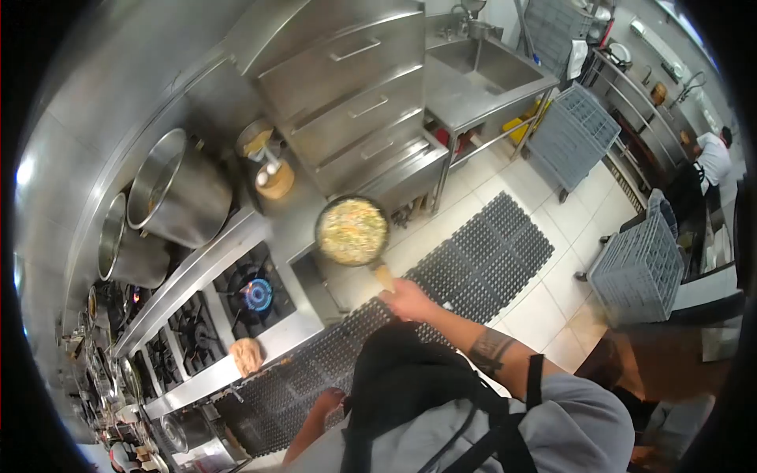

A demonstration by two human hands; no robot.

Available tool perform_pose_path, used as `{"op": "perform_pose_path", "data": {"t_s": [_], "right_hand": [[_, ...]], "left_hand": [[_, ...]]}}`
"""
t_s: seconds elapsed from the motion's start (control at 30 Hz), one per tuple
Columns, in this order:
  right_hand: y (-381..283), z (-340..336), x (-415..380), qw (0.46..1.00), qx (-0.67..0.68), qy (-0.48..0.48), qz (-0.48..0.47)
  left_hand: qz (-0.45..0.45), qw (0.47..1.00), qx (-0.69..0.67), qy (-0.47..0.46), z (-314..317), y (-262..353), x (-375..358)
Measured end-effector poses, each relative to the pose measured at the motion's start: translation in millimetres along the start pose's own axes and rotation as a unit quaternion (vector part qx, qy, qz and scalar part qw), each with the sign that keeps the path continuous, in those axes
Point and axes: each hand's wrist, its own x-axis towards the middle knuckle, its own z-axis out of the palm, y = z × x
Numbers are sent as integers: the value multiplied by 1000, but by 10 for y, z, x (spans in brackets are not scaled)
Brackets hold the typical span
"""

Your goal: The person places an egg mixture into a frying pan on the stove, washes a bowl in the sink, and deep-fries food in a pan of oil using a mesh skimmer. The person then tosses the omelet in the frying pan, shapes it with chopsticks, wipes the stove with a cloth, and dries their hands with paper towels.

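My right hand (408,299) is closed around the tan handle (384,277) of a round dark frying pan (318,239). The pan is full of chopped mixed food (352,230) in yellow, green and orange bits, and it is held out over the floor beside the counter, off the burners. My left hand (329,400) hangs low beside the black apron; its fingers are too dark and small to make out. A gas burner (257,295) with a blue flame is lit on the stove to the left. A crumpled tan cloth (247,356) lies on the stove's front edge.
Large steel pots (183,193) stand behind the burners. A tan container (275,180) with white-ended items is on the counter by steel drawers (355,98). A sink (489,67), grey crates (574,130), a black floor mat (481,256) and another person (714,158) are to the right.
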Motion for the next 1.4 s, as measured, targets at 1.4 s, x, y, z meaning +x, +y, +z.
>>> {"op": "perform_pose_path", "data": {"t_s": [1.4], "right_hand": [[-1825, -10014, 2650, 987, 87, 129, -33]], "left_hand": [[-385, 916, -113, 24, 1693, 6450, 6646]]}}
